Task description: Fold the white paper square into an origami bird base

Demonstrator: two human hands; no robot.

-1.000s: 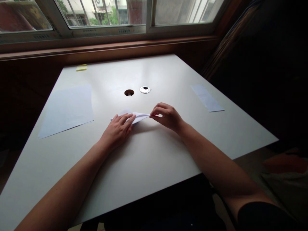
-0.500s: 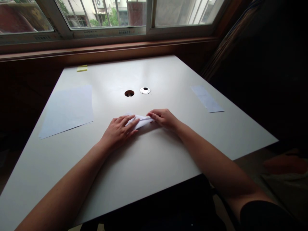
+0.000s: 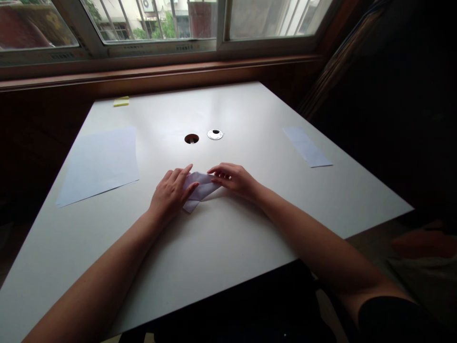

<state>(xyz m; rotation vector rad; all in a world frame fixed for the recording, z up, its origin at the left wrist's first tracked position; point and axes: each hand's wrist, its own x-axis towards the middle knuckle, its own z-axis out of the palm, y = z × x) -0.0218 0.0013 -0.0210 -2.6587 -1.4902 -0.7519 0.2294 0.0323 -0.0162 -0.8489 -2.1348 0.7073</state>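
Note:
A small piece of folded white paper [image 3: 203, 185] lies between my hands on the white table, with a short flap sticking out at its lower left. My left hand [image 3: 171, 191] holds the paper's left part, thumb across the top face and fingers along the far side. At the right end, my right hand [image 3: 235, 180] has the paper's pointed tip between its thumb and bent fingers. Some of the folds are hidden under the fingers.
Flat white sheets [image 3: 102, 164] lie on the table's left side. A narrow folded paper strip [image 3: 307, 146] is at the right. Beyond my hands are a round hole [image 3: 192, 138] and a metal ring cover [image 3: 215, 134]. Yellow sticky notes [image 3: 121, 101] sit by the far left edge.
The folded paper has turned, and its flap now shows at the lower left. My left hand has shifted slightly left with its thumb on top; my right hand has loosened and moved slightly left.

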